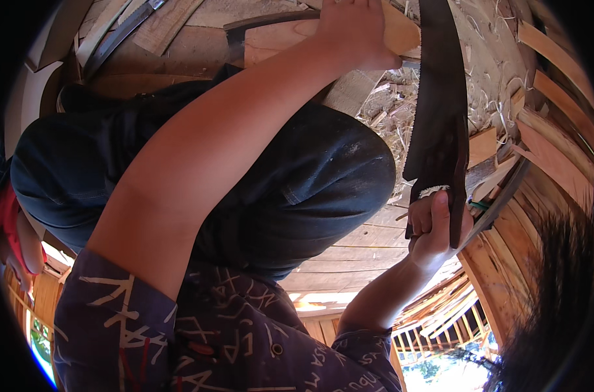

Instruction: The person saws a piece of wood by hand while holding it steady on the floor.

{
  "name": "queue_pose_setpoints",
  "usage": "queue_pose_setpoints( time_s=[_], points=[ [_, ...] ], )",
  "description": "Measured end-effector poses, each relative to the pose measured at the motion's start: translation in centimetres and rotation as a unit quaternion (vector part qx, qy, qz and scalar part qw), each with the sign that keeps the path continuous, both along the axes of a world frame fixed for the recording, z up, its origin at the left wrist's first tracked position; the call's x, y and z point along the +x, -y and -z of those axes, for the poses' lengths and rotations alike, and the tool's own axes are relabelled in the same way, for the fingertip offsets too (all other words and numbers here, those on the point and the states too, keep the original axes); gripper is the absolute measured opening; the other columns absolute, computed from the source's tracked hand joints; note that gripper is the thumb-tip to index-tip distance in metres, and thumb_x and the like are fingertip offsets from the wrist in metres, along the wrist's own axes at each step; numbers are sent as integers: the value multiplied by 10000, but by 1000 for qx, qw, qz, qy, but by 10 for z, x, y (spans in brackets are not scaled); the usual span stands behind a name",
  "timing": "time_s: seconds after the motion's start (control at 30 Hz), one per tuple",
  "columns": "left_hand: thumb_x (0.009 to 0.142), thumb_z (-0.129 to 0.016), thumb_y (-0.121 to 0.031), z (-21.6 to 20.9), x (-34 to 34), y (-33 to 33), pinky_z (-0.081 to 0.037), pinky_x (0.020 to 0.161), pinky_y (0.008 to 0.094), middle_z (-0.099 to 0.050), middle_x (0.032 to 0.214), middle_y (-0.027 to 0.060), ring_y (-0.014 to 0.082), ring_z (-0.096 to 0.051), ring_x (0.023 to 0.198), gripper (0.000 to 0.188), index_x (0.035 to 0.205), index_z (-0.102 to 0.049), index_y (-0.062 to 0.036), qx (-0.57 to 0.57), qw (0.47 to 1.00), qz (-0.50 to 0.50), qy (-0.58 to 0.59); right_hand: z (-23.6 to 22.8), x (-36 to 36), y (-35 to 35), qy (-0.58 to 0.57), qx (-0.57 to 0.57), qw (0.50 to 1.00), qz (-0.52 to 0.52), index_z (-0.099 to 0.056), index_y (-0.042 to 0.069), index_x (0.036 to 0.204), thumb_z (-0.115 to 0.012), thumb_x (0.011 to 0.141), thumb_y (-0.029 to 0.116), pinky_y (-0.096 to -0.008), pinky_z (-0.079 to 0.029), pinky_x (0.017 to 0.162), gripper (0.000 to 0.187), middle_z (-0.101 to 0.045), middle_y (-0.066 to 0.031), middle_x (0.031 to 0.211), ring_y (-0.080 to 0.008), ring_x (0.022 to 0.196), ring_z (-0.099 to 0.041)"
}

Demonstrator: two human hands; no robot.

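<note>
My right hand (433, 228) is closed round the handle of a handsaw (443, 85), its thumb lying along the handle. The saw's long dark blade runs up to the top edge of the view, teeth on the left side. At the top, my left hand (357, 32) bears down on a pale wooden board (277, 40), with its fingertips cut off by the view's edge. The board's right end shows just beside the blade; whether the teeth touch it I cannot tell.
Wood shavings (392, 108) litter the ground below the board. My bent knee (330, 176) is close to the saw. Another long blade (124, 32) lies at upper left among offcuts. Planks (558, 150) line the right side. Another person's red sleeve (8, 212) shows at the left edge.
</note>
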State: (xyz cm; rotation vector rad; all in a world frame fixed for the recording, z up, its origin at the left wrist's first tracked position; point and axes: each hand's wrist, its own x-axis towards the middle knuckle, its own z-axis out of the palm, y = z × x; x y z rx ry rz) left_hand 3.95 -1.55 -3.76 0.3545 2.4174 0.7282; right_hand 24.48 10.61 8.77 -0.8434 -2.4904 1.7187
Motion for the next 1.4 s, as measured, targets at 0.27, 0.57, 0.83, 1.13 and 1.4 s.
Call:
queue_pose_setpoints(
  time_s=[0.27,0.57,0.83,1.13,1.4],
  points=[
    [690,-756,-466,-2,19,-1,-369,1078,474,-519,1351,191,289,-488,1292,966,1396,-387,80,25,995,-4,-100,21,-39,-10,-18,-23,998,49,-459,40,642,-647,934,173,-249,-185,361,372,-385,6,462,-51,371,-318],
    [677,-748,-497,3,4,-2,-379,1066,471,-549,1318,174,288,-527,1251,969,1397,-398,48,12,999,-14,-36,-19,67,-17,12,73,996,-55,-501,-29,784,-567,935,107,-210,-222,355,215,-364,14,483,-41,381,-283],
    [684,-759,-477,6,11,-1,-333,1107,483,-498,1378,201,301,-467,1315,987,1419,-371,54,3,995,43,-87,-43,73,17,40,64,997,28,-498,-42,785,-551,931,103,-210,-198,349,212,-355,17,472,-34,374,-272],
    [665,-778,-459,12,21,-4,-318,1119,495,-503,1371,202,306,-468,1315,992,1409,-379,62,52,991,30,-122,26,-53,-5,-14,-19,999,27,-499,34,671,-651,931,168,-249,-208,371,330,-429,20,475,-53,386,-348],
    [652,-769,-489,8,8,-6,-344,1095,483,-551,1313,186,298,-510,1269,927,1338,-445,44,24,998,-31,-50,19,2,5,-14,84,996,-35,-490,16,727,-602,940,102,-233,-208,373,256,-375,4,487,-48,393,-285]
  ],
)
